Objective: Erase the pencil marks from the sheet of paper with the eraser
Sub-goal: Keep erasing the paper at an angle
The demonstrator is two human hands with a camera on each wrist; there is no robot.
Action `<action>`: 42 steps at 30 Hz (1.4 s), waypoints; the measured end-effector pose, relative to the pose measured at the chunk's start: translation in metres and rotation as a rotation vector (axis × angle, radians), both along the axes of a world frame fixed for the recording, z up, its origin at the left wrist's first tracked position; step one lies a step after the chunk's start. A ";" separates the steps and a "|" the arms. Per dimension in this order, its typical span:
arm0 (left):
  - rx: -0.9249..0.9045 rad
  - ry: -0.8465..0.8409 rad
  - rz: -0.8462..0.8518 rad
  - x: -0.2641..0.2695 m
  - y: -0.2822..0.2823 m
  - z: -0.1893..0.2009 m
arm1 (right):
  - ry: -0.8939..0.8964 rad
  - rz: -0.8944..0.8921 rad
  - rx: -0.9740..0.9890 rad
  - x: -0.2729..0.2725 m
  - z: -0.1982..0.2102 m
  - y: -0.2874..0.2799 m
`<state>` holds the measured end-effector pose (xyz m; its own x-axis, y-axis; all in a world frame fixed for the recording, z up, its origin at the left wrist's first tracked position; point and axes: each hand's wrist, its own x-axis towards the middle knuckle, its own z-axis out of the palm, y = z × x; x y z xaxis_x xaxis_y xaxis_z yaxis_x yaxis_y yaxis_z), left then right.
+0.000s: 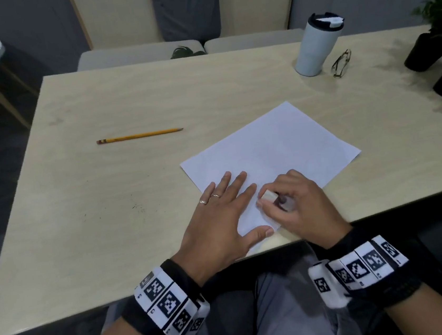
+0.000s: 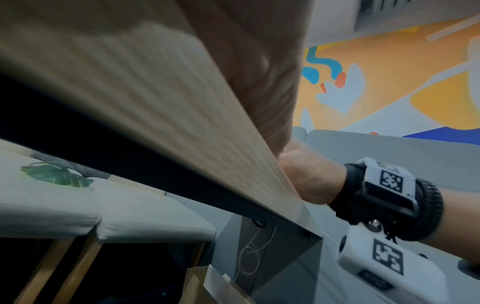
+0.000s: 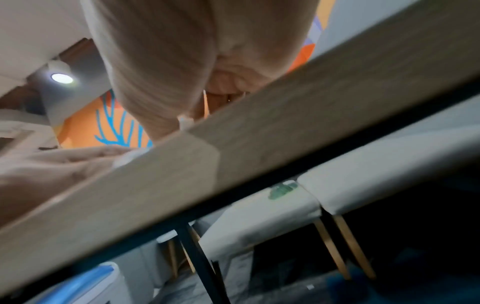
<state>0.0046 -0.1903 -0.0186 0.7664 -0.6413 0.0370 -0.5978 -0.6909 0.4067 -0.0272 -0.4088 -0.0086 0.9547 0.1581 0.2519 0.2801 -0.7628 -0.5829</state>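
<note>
A white sheet of paper (image 1: 272,147) lies turned at an angle on the pale wooden table (image 1: 133,177), its near corner by the front edge. My left hand (image 1: 227,208) lies flat on the sheet's near left part, fingers spread and straight, holding it down. My right hand (image 1: 295,203) pinches a small pale eraser (image 1: 268,196) between thumb and fingers, its lower end against the paper just right of my left index finger. No pencil marks can be made out on the sheet. Both wrist views show mostly the table edge and the undersides of my hands.
A yellow pencil (image 1: 139,135) lies on the table to the far left of the sheet. At the back right stand a white travel tumbler (image 1: 316,46), folded glasses (image 1: 341,63) and black plant pots (image 1: 432,52). A bench (image 1: 140,54) runs behind the table.
</note>
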 end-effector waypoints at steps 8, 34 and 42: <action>0.023 0.015 0.009 0.000 -0.001 -0.001 | 0.046 -0.043 0.119 0.005 0.005 -0.008; 0.215 -0.064 -0.025 -0.061 -0.087 0.002 | 0.053 -0.581 0.302 0.034 -0.003 -0.066; 0.354 0.008 0.443 -0.056 0.002 0.011 | 0.050 -0.630 0.336 0.035 -0.006 -0.057</action>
